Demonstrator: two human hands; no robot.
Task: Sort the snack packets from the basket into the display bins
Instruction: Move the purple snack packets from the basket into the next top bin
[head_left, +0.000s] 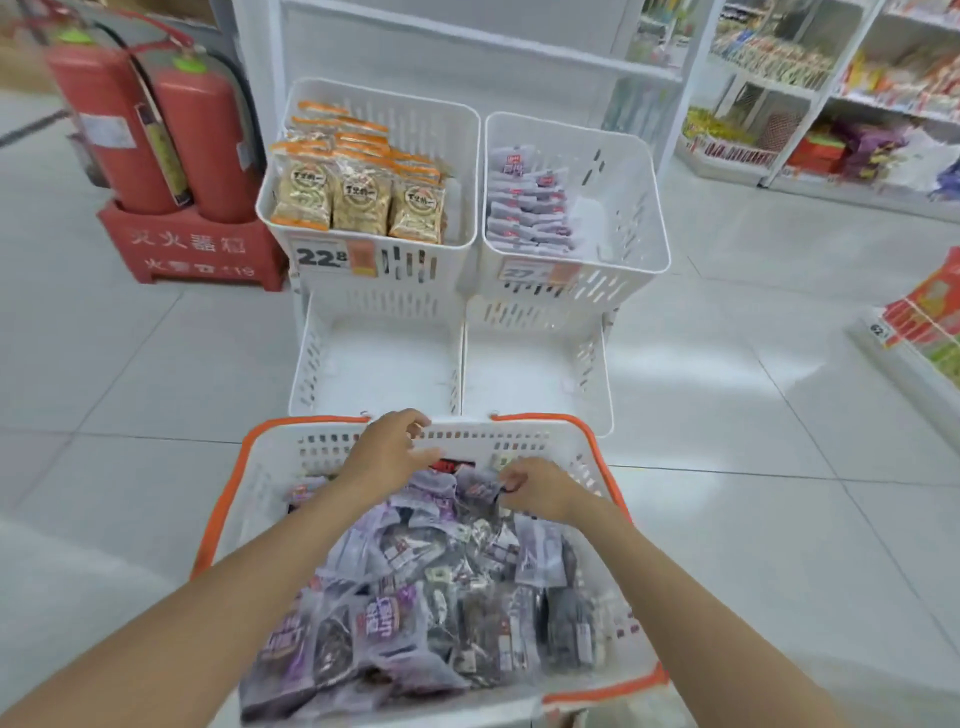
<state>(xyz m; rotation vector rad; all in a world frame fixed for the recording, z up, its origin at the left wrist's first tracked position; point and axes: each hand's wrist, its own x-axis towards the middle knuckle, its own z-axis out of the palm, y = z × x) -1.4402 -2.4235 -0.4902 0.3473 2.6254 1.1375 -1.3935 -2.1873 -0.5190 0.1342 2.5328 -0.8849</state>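
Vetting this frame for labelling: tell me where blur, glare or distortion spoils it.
Head view: wide-angle distortion bows the floor tile lines and shelves near the edges; blur softens the fire extinguishers and the purple packets in the basket; soft glare patches whiten the floor right of the bins.

We've got two red extinguishers (156, 130) on our left, standing side by side in a red stand (192, 254) with white lettering. Floor (753, 415) is pale glossy tile all around. A white shelf unit (467, 47) sits at the back, more shelves (831, 88) full of colourful goods on the right, all blurry, plus a low shelf (924, 322) at the right edge.
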